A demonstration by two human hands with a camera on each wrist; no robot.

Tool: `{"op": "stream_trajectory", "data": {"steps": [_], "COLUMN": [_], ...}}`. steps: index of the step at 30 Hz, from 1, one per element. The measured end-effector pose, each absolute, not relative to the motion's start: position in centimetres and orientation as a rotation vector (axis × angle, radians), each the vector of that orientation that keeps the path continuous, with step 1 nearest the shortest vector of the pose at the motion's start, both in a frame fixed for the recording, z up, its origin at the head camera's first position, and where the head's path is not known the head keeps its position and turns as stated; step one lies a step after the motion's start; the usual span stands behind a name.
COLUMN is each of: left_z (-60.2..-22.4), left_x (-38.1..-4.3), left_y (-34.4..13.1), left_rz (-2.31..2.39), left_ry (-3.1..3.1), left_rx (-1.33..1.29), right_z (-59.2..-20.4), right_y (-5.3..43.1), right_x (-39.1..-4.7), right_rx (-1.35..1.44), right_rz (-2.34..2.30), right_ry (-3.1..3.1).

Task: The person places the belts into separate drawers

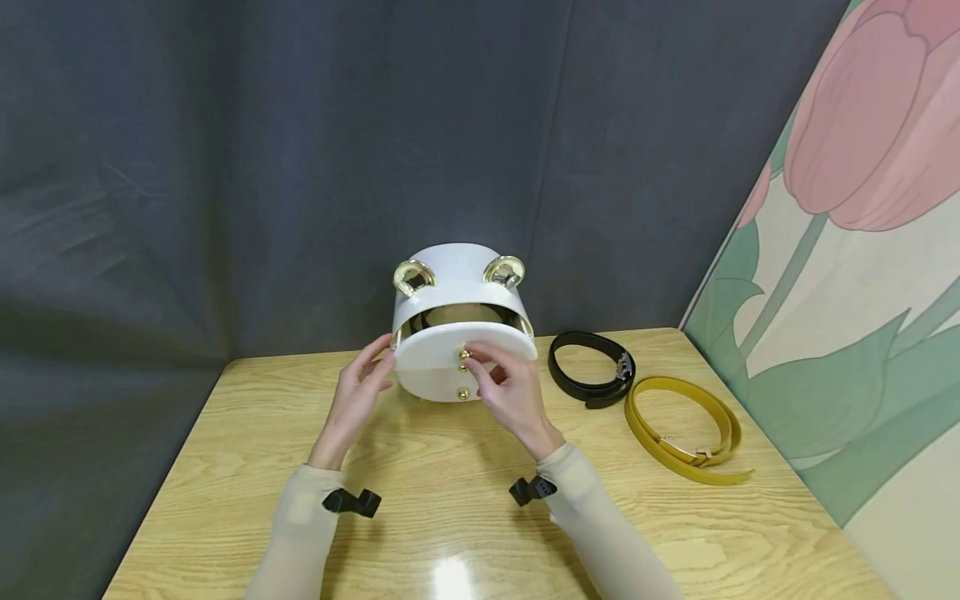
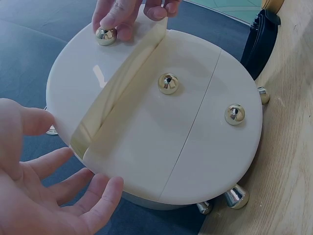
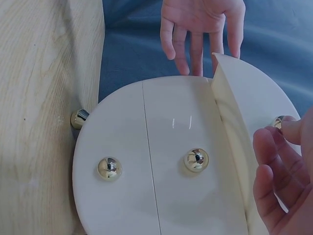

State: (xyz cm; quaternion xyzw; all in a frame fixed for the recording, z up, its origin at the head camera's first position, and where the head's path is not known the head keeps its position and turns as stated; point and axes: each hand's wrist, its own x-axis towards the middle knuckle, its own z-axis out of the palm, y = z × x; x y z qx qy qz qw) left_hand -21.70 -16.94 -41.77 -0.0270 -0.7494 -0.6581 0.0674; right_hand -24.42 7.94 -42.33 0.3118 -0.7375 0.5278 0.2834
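A white rounded box (image 1: 455, 265) with gold knobs and two gold rings on top stands at the table's back. Its upper front flap (image 2: 73, 83) is tilted out, leaving a gap above and along its lower edge. My right hand (image 1: 516, 404) pinches the flap's gold knob (image 2: 105, 36) between thumb and finger. At the box's left side my left hand (image 1: 354, 408) has its fingers spread, with fingertips at the front panel's edge. A middle knob (image 3: 196, 160) and a lower knob (image 3: 109, 169) sit on the panels below. Dark curved edges show inside the opening; their kind is unclear.
A coiled black belt (image 1: 581, 390) with a silver buckle lies right of the box. Nearer the right edge is a coiled mustard-yellow belt (image 1: 652, 442). Behind the wooden table (image 1: 420, 508) hangs a dark curtain (image 1: 375, 150); a tulip-patterned panel (image 1: 847, 333) stands at the right.
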Motion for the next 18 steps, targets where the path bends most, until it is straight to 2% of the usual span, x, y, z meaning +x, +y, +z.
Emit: {"op": "stream_trajectory", "data": {"steps": [18], "left_z": [-41.95], "left_x": [-21.74], "left_y": [-16.93], "left_rz": [-1.934], "left_ry": [-2.281], "left_rx": [-0.108], "right_z": [-42.39], "right_y": [7.77], "right_x": [-24.87], "right_rx": [0.788], "right_rz": [1.414], "right_ry": [-2.034]}}
